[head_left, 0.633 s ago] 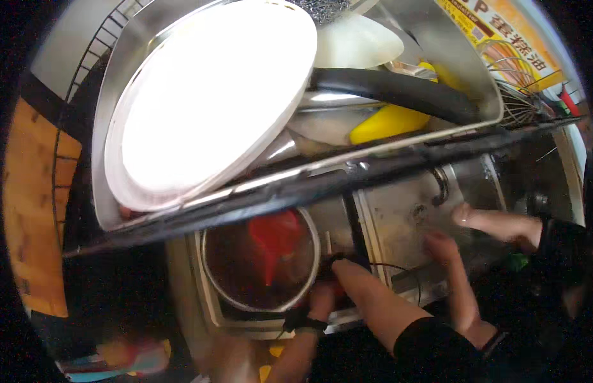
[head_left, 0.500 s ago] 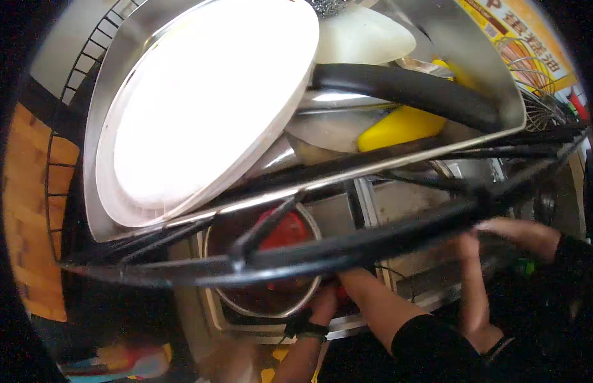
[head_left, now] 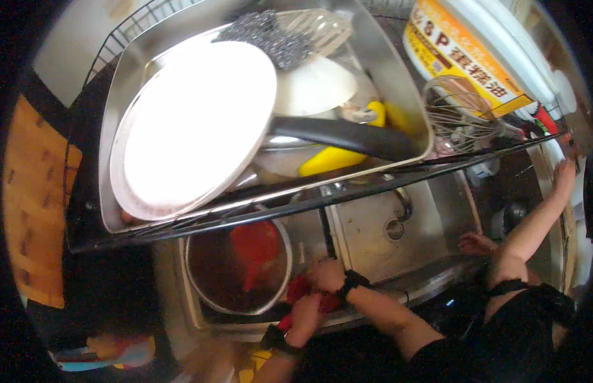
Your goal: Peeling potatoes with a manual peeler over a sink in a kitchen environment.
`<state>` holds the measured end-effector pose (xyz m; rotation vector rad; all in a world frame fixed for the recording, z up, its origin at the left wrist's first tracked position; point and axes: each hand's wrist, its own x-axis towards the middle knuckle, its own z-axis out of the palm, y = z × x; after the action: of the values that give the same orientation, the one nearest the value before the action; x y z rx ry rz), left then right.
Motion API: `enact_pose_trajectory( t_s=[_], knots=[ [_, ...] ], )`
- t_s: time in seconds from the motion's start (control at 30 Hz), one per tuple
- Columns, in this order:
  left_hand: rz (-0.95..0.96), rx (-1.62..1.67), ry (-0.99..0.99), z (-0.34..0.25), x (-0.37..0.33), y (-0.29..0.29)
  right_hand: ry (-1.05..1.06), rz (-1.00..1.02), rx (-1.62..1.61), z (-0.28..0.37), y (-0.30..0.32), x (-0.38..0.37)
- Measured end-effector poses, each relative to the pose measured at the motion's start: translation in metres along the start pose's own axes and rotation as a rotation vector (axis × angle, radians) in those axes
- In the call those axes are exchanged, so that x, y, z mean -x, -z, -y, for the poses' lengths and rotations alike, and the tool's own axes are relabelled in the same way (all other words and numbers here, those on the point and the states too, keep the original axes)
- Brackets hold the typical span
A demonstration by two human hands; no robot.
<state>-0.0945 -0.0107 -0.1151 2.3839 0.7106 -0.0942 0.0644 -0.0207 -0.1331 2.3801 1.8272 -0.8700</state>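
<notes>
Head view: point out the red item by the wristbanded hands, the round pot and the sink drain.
Red item point(head_left: 298, 289), head view: its exposed upper part.
Round pot point(head_left: 290, 263), head view: the right side of its rim.
Sink drain point(head_left: 394, 229), head view: its middle.

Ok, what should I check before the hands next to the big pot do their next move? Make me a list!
1. Both hands by the red item: ok, the left hand and right hand are right at it.
2. Fingers gripping it firmly: cannot tell, too blurred.
3. Red scoop-like tool inside the pot: ok.
4. What the dark stuff in the pot is: cannot tell.
5. Co-worker's nearer hand out of the way: ok, it's well off to the right.
6. Black handle inside the metal tray overhead: ok, it stays within the rim.
</notes>
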Motion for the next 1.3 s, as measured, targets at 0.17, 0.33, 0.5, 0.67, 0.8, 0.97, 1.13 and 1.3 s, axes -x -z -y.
enact_pose_trajectory(
  t_s=[0.17, 0.33, 0.5, 0.67, 0.8, 0.97, 1.13, 1.3],
  knots=[
    [0.024, -0.180, -0.178, -0.032, 0.024, 0.036, -0.222, -0.106, -0.493, -0.021, 0.061, 0.073],
    [0.158, -0.267, -0.421, -0.078, 0.025, 0.052, -0.520, -0.392, -0.920, -0.112, 0.044, 0.109],
    [0.057, -0.313, -0.625, -0.129, -0.042, -0.014, -0.584, -0.629, -1.067, -0.199, 0.043, 0.110],
    [-0.175, -0.218, -0.416, -0.106, -0.137, -0.174, -0.513, -0.591, -1.024, -0.159, 0.091, 0.090],
    [-0.168, -0.130, -0.216, -0.108, -0.186, -0.241, -0.382, -0.609, -1.081, -0.219, -0.016, 0.063],
    [-0.586, 0.584, 0.105, -0.039, -0.228, -0.360, -0.332, -0.401, -1.443, -0.193, -0.034, 0.058],
    [-0.304, 0.033, -0.065, -0.092, -0.174, -0.314, -0.438, -0.437, -1.755, -0.209, -0.018, 0.080],
    [0.247, 0.084, -0.256, -0.126, -0.116, -0.154, -0.361, -0.449, -1.944, -0.211, -0.021, 0.058]
  ],
)
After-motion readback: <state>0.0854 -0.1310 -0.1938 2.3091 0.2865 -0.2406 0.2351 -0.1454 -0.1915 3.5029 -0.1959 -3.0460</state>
